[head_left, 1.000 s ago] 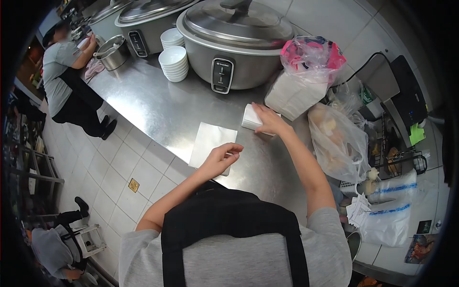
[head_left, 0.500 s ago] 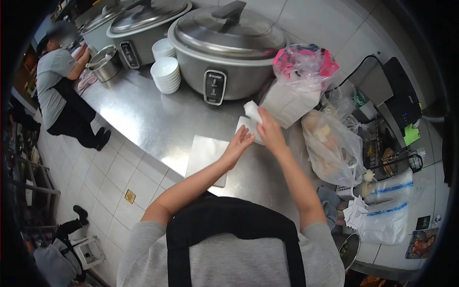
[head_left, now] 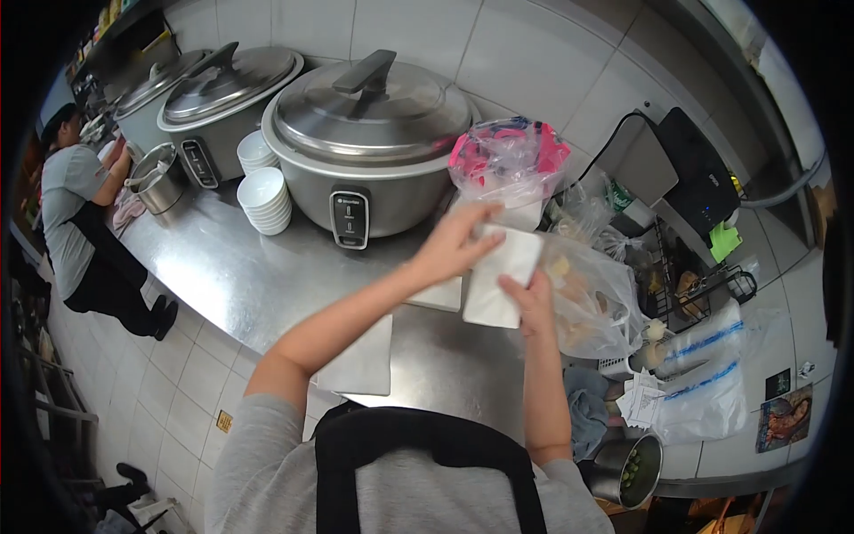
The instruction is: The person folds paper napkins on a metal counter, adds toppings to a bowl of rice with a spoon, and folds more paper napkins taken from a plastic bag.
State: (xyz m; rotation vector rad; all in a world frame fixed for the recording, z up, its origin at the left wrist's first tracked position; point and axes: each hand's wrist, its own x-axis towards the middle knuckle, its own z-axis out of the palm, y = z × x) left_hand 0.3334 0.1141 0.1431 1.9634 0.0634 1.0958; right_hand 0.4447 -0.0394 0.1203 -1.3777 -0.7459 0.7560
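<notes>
My right hand (head_left: pixel 536 304) grips a stack of white folded paper napkins (head_left: pixel 500 289), thumb across its face, held up over the steel counter. At the stack's upper left edge is my left hand (head_left: pixel 452 243), its fingers stretched out and slightly blurred. Beneath my left forearm, a second white napkin pile (head_left: pixel 440 294) lies on the counter, partly covered. Closer to my body, a flat white sheet or napkin pile (head_left: pixel 363 360) rests at the counter's front edge. Just beyond my hands is an open plastic pack (head_left: pixel 509 160), pink and clear, with white paper under it.
A large rice cooker (head_left: pixel 369 120) stands behind my hands, beside stacked white bowls (head_left: pixel 265 200). To the right are a clear bag of food (head_left: pixel 592 303), a black printer (head_left: pixel 698 178) and a metal pot (head_left: pixel 627 472). A co-worker (head_left: pixel 80 205) stands at the far left.
My right hand has come nearer and now holds up a flat napkin stack instead of a crumpled white bundle. My left hand has moved up and right to it. The view has shifted right.
</notes>
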